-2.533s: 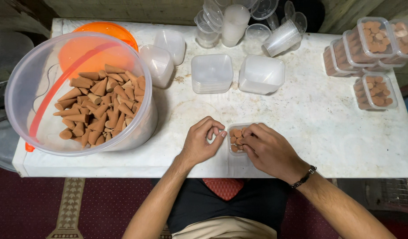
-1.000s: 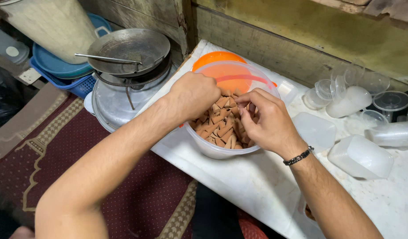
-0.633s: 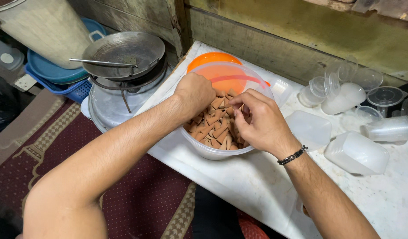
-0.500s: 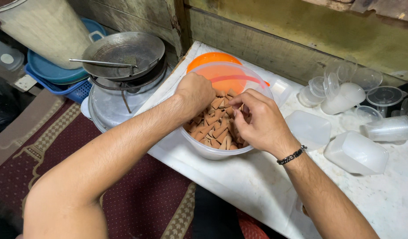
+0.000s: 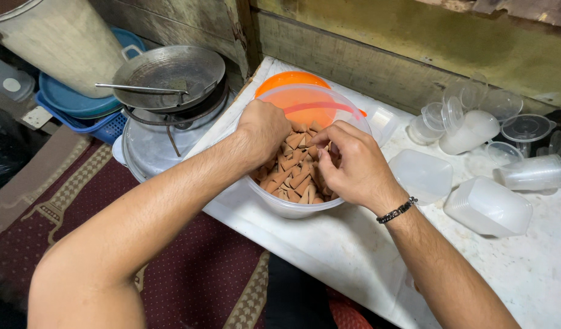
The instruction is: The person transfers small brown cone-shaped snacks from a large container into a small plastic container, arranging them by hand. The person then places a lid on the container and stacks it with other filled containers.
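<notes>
1. A white worktop [image 5: 329, 244] ran below a rough wooden wall [image 5: 378, 42], and the clear plastic tub [image 5: 292, 210] sat at its near left corner.
2. Brown cones [image 5: 295, 173] were heaped inside that tub.
3. The left hand [image 5: 265, 128] dipped into the tub from the left, fingers curled down among the cones; what it gripped, I couldn't tell.
4. The right hand [image 5: 353, 164] came in from the right, fingers bent loosely over the heap.
5. An orange lid [image 5: 286, 82] lay behind the tub; stacked clear containers [image 5: 487, 204] sat to its right, a metal pan [image 5: 168, 73] to its left.

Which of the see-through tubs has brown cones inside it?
The big round tub under both hands; the small tubs to its right hold none.
</notes>
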